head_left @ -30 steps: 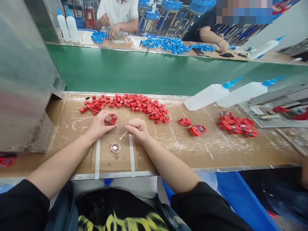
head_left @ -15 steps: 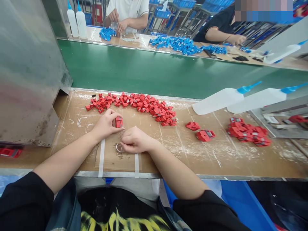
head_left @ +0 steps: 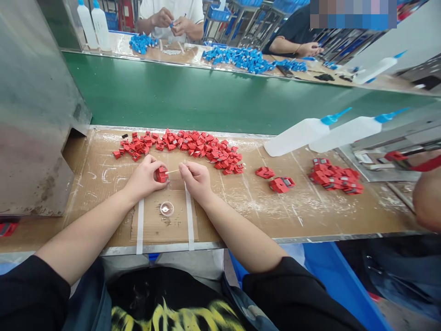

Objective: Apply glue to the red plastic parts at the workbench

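Note:
My left hand (head_left: 146, 176) is closed on a small red plastic part (head_left: 161, 174), held just above the cardboard-covered bench. From the right, my right hand (head_left: 196, 179) pinches a thin pale stick (head_left: 173, 171), whose far end reaches the red part. Below both hands, a small round clear dish (head_left: 166, 209) with a little clear substance sits on a taped cardboard piece (head_left: 155, 230). Beyond my hands a long pile of red parts (head_left: 196, 143) curves across the bench.
Two white bottles with blue nozzles (head_left: 298, 135) lean at the right, near joined red pieces (head_left: 282, 184) and a stack (head_left: 334, 176). A metal housing (head_left: 31, 115) stands left. Across the green belt (head_left: 206, 99), people handle blue parts (head_left: 241, 59). Someone's arm (head_left: 427, 197) enters at right.
My right hand has lifted from the dish up beside the red part, its stick now visible. My left hand still holds the part. The view has shifted, and another person's arm has appeared at right.

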The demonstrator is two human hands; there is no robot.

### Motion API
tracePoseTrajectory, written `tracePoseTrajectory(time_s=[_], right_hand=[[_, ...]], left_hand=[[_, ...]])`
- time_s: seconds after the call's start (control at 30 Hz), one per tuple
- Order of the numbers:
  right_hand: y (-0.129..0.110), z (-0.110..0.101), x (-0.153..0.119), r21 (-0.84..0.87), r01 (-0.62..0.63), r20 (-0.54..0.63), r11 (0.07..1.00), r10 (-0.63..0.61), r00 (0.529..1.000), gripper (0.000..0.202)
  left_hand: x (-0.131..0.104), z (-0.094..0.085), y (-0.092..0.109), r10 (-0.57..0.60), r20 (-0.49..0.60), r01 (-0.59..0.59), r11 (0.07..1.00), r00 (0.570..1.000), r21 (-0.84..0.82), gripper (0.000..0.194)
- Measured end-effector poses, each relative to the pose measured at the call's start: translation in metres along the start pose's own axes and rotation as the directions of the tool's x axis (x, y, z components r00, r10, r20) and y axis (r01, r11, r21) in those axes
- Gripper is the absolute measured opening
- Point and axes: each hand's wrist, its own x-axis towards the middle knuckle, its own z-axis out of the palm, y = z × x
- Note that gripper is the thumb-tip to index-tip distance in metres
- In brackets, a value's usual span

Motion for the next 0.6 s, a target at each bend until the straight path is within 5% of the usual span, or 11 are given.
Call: tracePoseTrajectory(time_s=[0.23,0.6], right_hand=[[0.0008,0.004,0.003,-0.069,0.067,0.125,0.995,-0.058,0.99,0.057],[-0.0013,0.0015,0.0027,-0.151,0.106,0.107,0.983,-0.09,0.99,0.054]], left_hand=[[0.0,0.0012,-0.0007,0.0,-0.005,0.0,1.0,1.0,0.008,0.032],[-0.0003,0.0005,0.0013,-0.014,-0.003,0.014,1.0,1.0,0.016,0.033]])
